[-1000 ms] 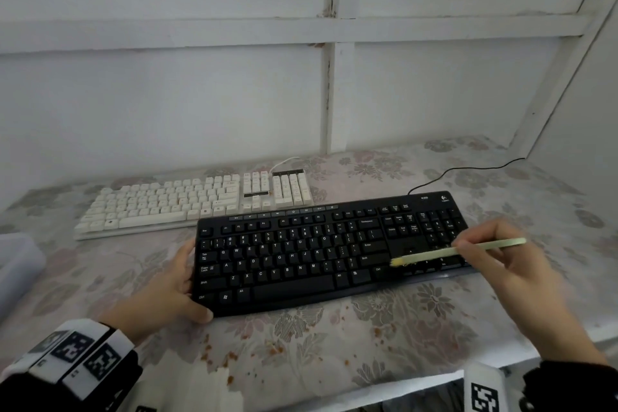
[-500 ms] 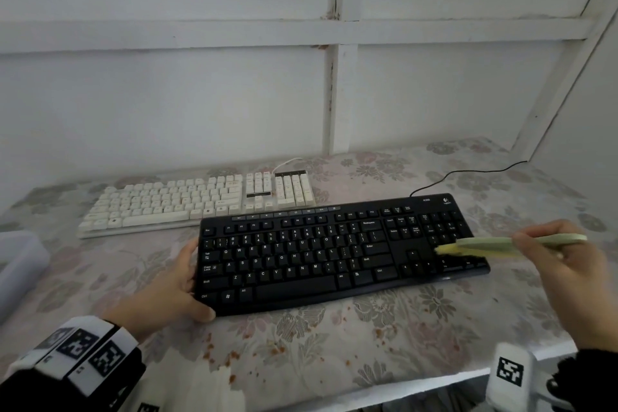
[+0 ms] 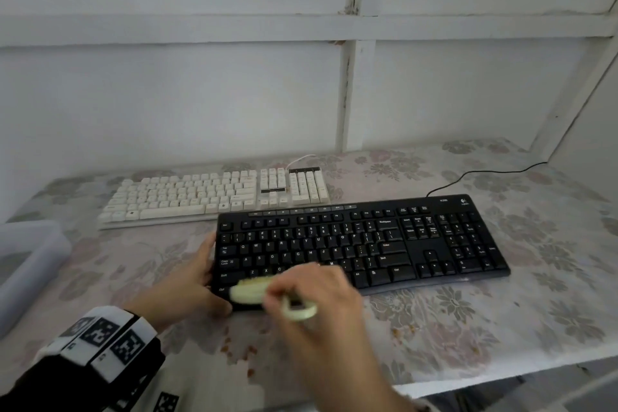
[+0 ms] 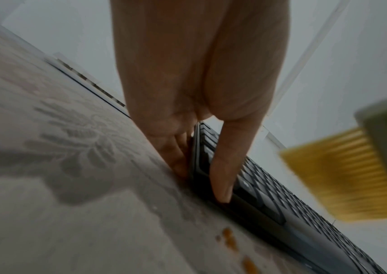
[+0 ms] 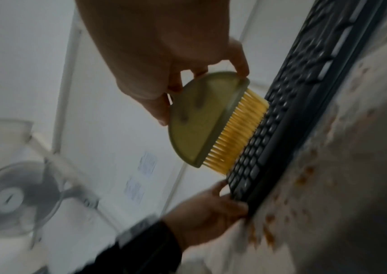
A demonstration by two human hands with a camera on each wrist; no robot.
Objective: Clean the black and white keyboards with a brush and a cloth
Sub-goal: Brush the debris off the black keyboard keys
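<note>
The black keyboard (image 3: 384,244) lies across the middle of the table, with the white keyboard (image 3: 214,194) behind it to the left. My left hand (image 3: 190,281) grips the black keyboard's left end (image 4: 213,166), thumb on top and fingers against its side edge. My right hand (image 3: 317,298) holds a pale green brush (image 3: 254,291) with yellow bristles (image 5: 236,133). The bristles sit on the keys at the keyboard's front left corner (image 5: 253,159). No cloth is in view.
A translucent plastic box (image 3: 26,264) stands at the table's left edge. The black cable (image 3: 485,174) trails off to the back right. Brown crumbs or stains (image 3: 240,351) dot the flowered tablecloth near the front edge. A white wall closes the back and right.
My right hand has swept the brush from the keyboard's right end, past its edge, over to the front left corner. The left hand has kept its hold on the left end.
</note>
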